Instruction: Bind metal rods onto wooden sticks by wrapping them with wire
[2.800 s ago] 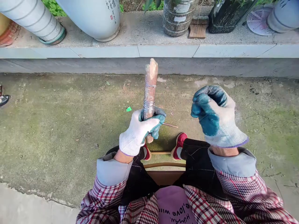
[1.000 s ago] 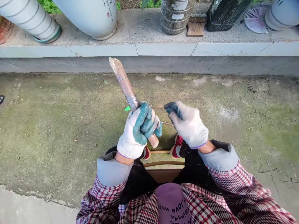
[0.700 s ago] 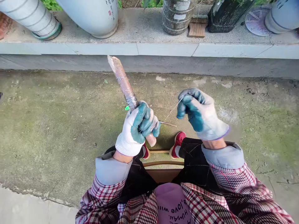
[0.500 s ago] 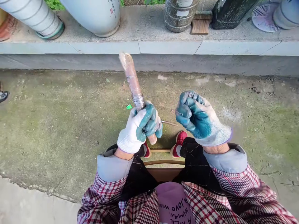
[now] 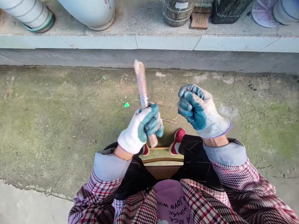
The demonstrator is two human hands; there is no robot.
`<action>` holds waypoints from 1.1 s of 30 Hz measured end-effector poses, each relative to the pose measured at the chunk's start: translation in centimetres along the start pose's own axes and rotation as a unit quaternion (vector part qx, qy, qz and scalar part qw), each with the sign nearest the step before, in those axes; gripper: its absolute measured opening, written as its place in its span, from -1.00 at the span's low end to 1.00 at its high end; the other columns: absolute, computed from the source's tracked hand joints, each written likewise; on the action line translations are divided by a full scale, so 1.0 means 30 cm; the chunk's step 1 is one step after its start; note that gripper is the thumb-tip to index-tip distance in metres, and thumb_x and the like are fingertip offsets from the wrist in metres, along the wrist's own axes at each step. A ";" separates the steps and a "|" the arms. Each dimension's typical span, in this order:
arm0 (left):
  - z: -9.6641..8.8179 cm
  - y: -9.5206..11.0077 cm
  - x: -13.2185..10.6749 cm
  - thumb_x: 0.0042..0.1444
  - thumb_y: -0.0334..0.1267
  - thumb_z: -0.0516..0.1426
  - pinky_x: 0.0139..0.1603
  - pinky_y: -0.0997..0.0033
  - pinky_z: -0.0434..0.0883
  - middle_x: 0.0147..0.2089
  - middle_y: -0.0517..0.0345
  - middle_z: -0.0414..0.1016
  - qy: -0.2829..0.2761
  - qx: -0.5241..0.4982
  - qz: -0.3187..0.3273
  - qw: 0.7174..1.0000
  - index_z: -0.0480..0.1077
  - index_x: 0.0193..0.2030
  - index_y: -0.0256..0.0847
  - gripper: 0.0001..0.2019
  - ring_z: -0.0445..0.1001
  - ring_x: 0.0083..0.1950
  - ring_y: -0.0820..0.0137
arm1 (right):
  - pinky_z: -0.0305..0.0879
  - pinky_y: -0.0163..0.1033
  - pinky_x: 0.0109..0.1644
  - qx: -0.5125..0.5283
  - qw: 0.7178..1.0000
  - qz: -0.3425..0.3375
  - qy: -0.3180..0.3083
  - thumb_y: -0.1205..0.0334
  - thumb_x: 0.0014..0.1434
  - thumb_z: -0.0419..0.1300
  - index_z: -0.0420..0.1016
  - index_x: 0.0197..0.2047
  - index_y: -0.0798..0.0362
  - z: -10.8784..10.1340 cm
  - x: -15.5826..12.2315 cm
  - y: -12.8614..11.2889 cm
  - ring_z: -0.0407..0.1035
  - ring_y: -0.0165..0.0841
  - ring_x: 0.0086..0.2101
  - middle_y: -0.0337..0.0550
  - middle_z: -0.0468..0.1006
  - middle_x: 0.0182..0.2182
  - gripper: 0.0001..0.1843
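Observation:
My left hand (image 5: 148, 126), in a white glove with a teal-coated palm, is closed round a thick wooden stick (image 5: 141, 85). The stick points up and away, slightly blurred, with a shiny wrapping of fine strands round its middle, just above my fingers. Its lower end pokes out beneath the hand. To the right, my right hand (image 5: 195, 107), gloved alike, is held in the air with its fingers curled closed. Whatever it pinches is too fine to make out; a faint strand shows beside its fingertips. Between the hands a thin twig (image 5: 169, 121) shows lower down.
On the concrete ledge (image 5: 144, 25) ahead stand a large white pot (image 5: 93, 14), a ribbed pot (image 5: 35, 15), a dark ribbed container (image 5: 177, 12), a wooden block (image 5: 199, 20) and a white fan-like grille (image 5: 263, 14). A green scrap (image 5: 126, 105) lies on the mossy concrete floor (image 5: 58, 118).
The stick's upper end has swung to the right and lies more upright. My right hand has risen slightly, its fingers still curled. The view has shifted a little, showing less of the ledge.

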State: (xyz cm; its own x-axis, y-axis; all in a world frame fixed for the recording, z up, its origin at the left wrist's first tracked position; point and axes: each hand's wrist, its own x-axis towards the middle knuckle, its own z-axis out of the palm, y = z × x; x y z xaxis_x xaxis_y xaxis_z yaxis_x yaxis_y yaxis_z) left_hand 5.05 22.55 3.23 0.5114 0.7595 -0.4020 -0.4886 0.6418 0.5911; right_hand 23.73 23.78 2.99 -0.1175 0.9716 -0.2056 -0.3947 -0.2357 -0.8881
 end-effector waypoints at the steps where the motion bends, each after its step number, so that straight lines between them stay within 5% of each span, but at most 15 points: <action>1: -0.008 0.010 0.006 0.10 -0.11 0.28 -0.58 0.50 0.35 -0.66 0.44 0.12 0.033 0.008 0.015 0.999 0.22 -0.46 -0.19 -0.66 0.03 -0.71 0.63 | -0.13 -0.40 -0.70 0.008 1.000 0.006 0.001 -0.06 0.10 0.42 0.39 -0.29 -0.01 0.005 -0.004 -0.007 -0.06 -0.54 -0.68 -0.48 0.11 -0.64 -0.63; 4: -0.025 0.018 0.021 0.02 -0.23 0.30 -0.50 0.47 0.40 -0.46 0.28 0.44 0.103 0.081 0.033 0.991 0.39 -0.30 -0.24 -0.80 0.28 -0.60 0.58 | -0.04 -0.39 -0.72 0.026 1.000 0.002 0.003 -0.05 0.12 0.41 0.39 -0.28 -0.04 0.019 -0.018 -0.031 0.02 -0.51 -0.67 -0.46 0.14 -0.63 -0.65; 6: -0.025 0.006 0.024 -0.02 -0.28 0.31 -0.49 0.43 0.41 -0.37 0.17 0.52 0.089 0.133 -0.004 0.987 0.45 -0.22 -0.29 -0.77 0.39 -0.52 0.50 | 0.02 -0.37 -0.72 0.048 0.999 -0.011 0.014 0.03 0.12 0.41 0.42 -0.29 -0.05 0.022 -0.026 -0.046 0.05 -0.49 -0.67 -0.45 0.15 -0.63 -0.72; 12: -0.013 -0.031 0.018 0.02 -0.09 0.29 -0.63 0.48 0.23 -0.49 0.18 0.44 -0.005 0.098 -0.107 0.989 0.45 -0.20 -0.29 -0.68 0.23 -0.63 0.54 | 0.05 -0.33 -0.73 0.056 0.997 -0.042 0.031 0.07 0.16 0.37 0.46 -0.30 -0.09 0.003 -0.036 -0.055 0.05 -0.47 -0.67 -0.43 0.14 -0.64 -0.81; 23: 0.065 -0.031 0.020 -0.18 -0.29 0.28 -0.66 0.52 0.27 -0.52 0.30 0.39 0.068 0.211 -0.081 0.972 0.36 -0.24 -0.26 -0.68 0.28 -0.64 0.56 | 0.29 -0.24 -0.57 -0.061 0.991 -0.085 0.081 -0.19 0.23 0.29 0.43 -0.21 -0.10 0.053 -0.079 -0.007 0.24 -0.39 -0.59 -0.33 0.33 -0.56 -0.66; 33: 0.023 -0.059 0.022 -0.10 -0.31 0.32 -0.68 0.56 0.21 -0.39 0.23 0.50 0.023 0.082 -0.066 0.994 0.32 -0.12 -0.22 -0.61 0.27 -0.64 0.59 | 0.35 -0.23 -0.54 -0.014 0.996 -0.056 0.074 -0.20 0.16 0.33 0.37 -0.22 -0.10 0.047 -0.059 -0.019 0.39 -0.33 -0.50 -0.27 0.46 -0.47 -0.61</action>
State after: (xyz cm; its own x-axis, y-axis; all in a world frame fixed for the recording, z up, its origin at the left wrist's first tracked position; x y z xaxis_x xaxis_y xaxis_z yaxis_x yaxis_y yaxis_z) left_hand 6.74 21.84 2.40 0.5284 0.6768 -0.5126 -0.2965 0.7129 0.6355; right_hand 22.87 22.17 4.43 0.0623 0.9850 -0.1608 -0.3727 -0.1265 -0.9193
